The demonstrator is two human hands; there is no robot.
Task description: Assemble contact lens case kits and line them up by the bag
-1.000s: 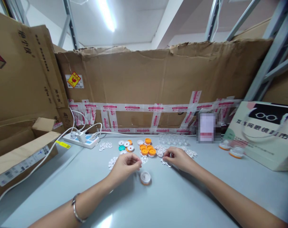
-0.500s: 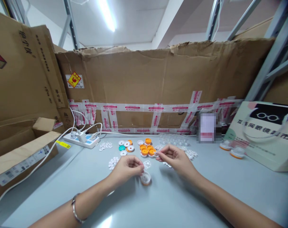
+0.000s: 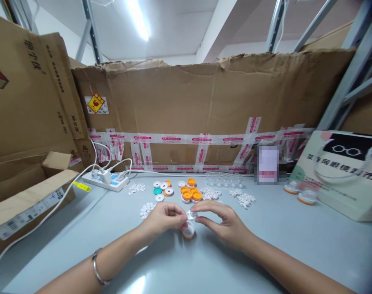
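Observation:
Just above the middle of the table, my left hand (image 3: 169,215) pinches a small white plastic part (image 3: 192,215) with cut-outs. From the other side, the thumb and fingertips of my right hand (image 3: 224,218) close on that same part. Whether a second small piece is between the right fingertips cannot be made out. Right below the part stands a small round clear cup (image 3: 188,230) with an orange base, close to my left fingertips. Beyond the hands lie orange round caps (image 3: 186,196) and a pile of white pieces (image 3: 211,193).
White discs (image 3: 147,209) lie left of my hands, with white and green caps (image 3: 157,190) behind. Clear cups (image 3: 224,180) line the back; more white parts (image 3: 245,199) lie right. A power strip (image 3: 108,179), cardboard box (image 3: 29,200) and paper bag (image 3: 339,175) flank the table.
My right hand has moved left and nearer, from beside the orange caps to the white part in my left hand. My left hand has barely moved.

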